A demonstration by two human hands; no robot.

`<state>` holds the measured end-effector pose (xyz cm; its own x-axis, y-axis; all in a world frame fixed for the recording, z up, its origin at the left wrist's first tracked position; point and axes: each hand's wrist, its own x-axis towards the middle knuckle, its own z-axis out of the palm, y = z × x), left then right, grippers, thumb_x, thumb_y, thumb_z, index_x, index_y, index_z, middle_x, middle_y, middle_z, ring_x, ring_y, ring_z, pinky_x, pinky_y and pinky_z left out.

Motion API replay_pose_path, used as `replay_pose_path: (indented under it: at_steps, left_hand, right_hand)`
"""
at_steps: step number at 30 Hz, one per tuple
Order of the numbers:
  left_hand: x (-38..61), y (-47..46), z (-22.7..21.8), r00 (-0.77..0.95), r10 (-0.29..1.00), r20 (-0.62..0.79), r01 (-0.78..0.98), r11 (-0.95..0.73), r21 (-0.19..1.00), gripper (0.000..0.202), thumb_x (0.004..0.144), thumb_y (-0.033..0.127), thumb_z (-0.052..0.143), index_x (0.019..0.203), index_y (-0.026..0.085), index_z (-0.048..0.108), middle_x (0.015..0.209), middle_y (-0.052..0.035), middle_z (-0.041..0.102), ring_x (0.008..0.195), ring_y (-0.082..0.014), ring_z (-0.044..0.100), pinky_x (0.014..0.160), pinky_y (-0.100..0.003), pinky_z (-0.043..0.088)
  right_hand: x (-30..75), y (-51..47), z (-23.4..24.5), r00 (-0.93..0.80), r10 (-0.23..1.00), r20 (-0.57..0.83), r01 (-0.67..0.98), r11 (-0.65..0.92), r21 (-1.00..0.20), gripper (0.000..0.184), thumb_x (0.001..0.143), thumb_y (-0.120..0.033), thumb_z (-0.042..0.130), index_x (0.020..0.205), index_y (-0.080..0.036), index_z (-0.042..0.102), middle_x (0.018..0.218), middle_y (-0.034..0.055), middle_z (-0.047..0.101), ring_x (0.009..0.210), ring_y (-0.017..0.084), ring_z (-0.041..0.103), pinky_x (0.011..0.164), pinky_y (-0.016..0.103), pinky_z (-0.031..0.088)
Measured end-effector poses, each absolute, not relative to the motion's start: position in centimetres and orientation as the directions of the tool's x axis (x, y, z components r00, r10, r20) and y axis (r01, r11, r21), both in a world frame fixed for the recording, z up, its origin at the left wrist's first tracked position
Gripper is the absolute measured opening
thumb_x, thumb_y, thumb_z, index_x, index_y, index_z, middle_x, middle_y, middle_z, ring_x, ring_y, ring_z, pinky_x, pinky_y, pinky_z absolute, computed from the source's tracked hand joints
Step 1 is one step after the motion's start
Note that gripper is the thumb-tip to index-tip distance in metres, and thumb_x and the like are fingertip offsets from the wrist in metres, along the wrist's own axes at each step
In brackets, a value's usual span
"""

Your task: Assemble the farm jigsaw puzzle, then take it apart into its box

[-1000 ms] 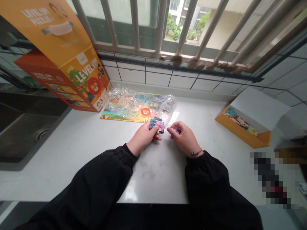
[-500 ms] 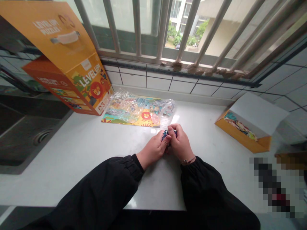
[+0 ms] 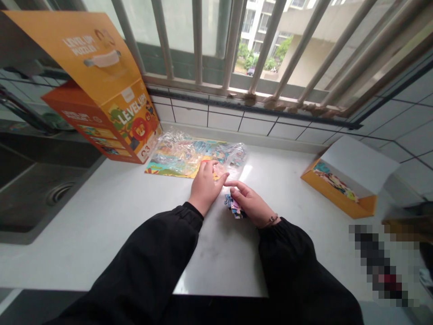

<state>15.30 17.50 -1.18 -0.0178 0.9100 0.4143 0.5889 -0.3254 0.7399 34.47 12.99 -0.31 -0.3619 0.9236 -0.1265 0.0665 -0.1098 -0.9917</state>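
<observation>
The big orange box [image 3: 131,119] leans by the wall. It says "LEVEL UP!" in big white letters, and its top flap says "LEVEL UP PUZZLE". There is a lion on the front. A mark on the low corner looks like "Q3" or "03", but I can't tell which. The smaller words on the box are too small to read.

The left hand [image 3: 205,187] lies on the edge of a clear plastic bag [image 3: 196,158], and its fingers [image 3: 203,168] are spread a little. Under the shiny bag is a bright puzzle picture with a lion, partly hidden by the shine and the hand.

The right hand [image 3: 252,205] is flat and low, with its fingers [image 3: 237,186] stretched out toward the left hand, not pinching anything. A small pile of blue and pink puzzle pieces [image 3: 234,208] sits on the white tabletop [image 3: 101,234], right by that hand and partly under it. A thin bracelet [image 3: 270,220] is on that wrist, and both arms are in black sleeves [image 3: 142,266].

An open yellow box [image 3: 341,185] on the right has puzzle pieces in it, and its white lid is partly hiding them. A dark sink [image 3: 43,198] is on the left, and window bars [image 3: 267,45] are ahead. A blurry patch [image 3: 382,266] at the bottom right hides what is there.
</observation>
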Motion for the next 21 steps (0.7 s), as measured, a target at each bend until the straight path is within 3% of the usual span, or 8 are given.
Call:
replay_pose_path:
  at_steps: [3,7,11,13,16,18,21]
  left_hand:
    - [15.2,18.3,-1.4,0.053,0.905,0.423,0.593,-0.369,0.715,0.008,0.102,0.028,0.067,0.105,0.021,0.068,0.112,-0.0108,0.065,0.111,-0.0285,0.063,0.104,-0.041,0.049]
    - [15.4,17.0,-0.5,0.135,0.875,0.464,0.536,-0.459,0.709,0.015,0.106,0.028,0.057,0.093,0.023,0.060,0.095,-0.0060,0.062,0.094,-0.0237,0.061,0.091,-0.036,0.049]
    - [15.8,14.5,1.0,0.275,0.786,0.553,0.435,-0.615,0.658,0.016,0.108,0.028,0.052,0.092,0.023,0.055,0.094,-0.0064,0.061,0.093,-0.0233,0.059,0.087,-0.037,0.048]
    - [16.3,13.4,1.4,0.396,0.729,0.558,0.385,-0.684,0.620,0.016,0.108,0.028,0.051,0.093,0.023,0.055,0.094,-0.0066,0.063,0.092,-0.0228,0.060,0.085,-0.036,0.048]
    - [17.6,11.6,1.5,0.601,0.596,0.532,0.310,-0.788,0.532,0.016,0.110,0.028,0.049,0.097,0.022,0.056,0.093,-0.0061,0.065,0.087,-0.0206,0.062,0.077,-0.033,0.049]
    - [18.7,10.3,1.2,0.705,0.500,0.503,0.281,-0.848,0.450,0.018,0.112,0.029,0.046,0.099,0.021,0.057,0.094,-0.0060,0.068,0.084,-0.0191,0.064,0.072,-0.032,0.049]
    - [20.1,8.4,0.8,0.799,0.416,0.434,0.267,-0.893,0.363,0.021,0.114,0.032,0.045,0.101,0.021,0.057,0.096,-0.0057,0.070,0.079,-0.0176,0.066,0.064,-0.032,0.046]
  right_hand:
    - [34.6,13.1,-0.1,-0.347,0.931,-0.110,0.047,-0.100,-0.994,0.062,0.098,-0.071,0.069,0.142,-0.026,0.070,0.079,-0.0041,0.060,0.062,0.012,0.048,0.058,0.024,0.042]
    - [34.7,13.5,-0.1,-0.197,0.969,-0.149,-0.005,-0.153,-0.988,0.066,0.096,-0.063,0.072,0.151,-0.026,0.064,0.092,0.0007,0.071,0.071,0.015,0.061,0.062,0.026,0.050]
    - [34.8,14.2,-0.5,0.018,0.998,-0.068,0.001,-0.068,-0.998,0.061,0.097,-0.054,0.065,0.151,-0.025,0.063,0.129,0.0092,0.077,0.105,0.024,0.075,0.084,0.036,0.063]
    - [35.0,14.5,-0.9,0.110,0.993,0.044,0.087,0.035,-0.996,0.059,0.098,-0.053,0.061,0.148,-0.022,0.064,0.137,0.0128,0.075,0.116,0.027,0.075,0.094,0.040,0.064]
    - [35.6,14.7,-1.8,0.187,0.968,0.170,0.305,0.107,-0.946,0.056,0.104,-0.057,0.052,0.142,-0.018,0.067,0.125,0.0162,0.079,0.109,0.029,0.076,0.092,0.044,0.064]
    - [36.1,14.5,-2.2,0.170,0.961,0.219,0.441,0.124,-0.889,0.054,0.108,-0.058,0.047,0.137,-0.017,0.069,0.118,0.0157,0.080,0.105,0.030,0.077,0.093,0.047,0.064]
    - [36.7,14.0,-2.6,0.061,0.955,0.291,0.583,0.202,-0.787,0.043,0.109,-0.054,0.055,0.128,-0.020,0.074,0.125,0.0158,0.077,0.117,0.031,0.074,0.106,0.050,0.060]
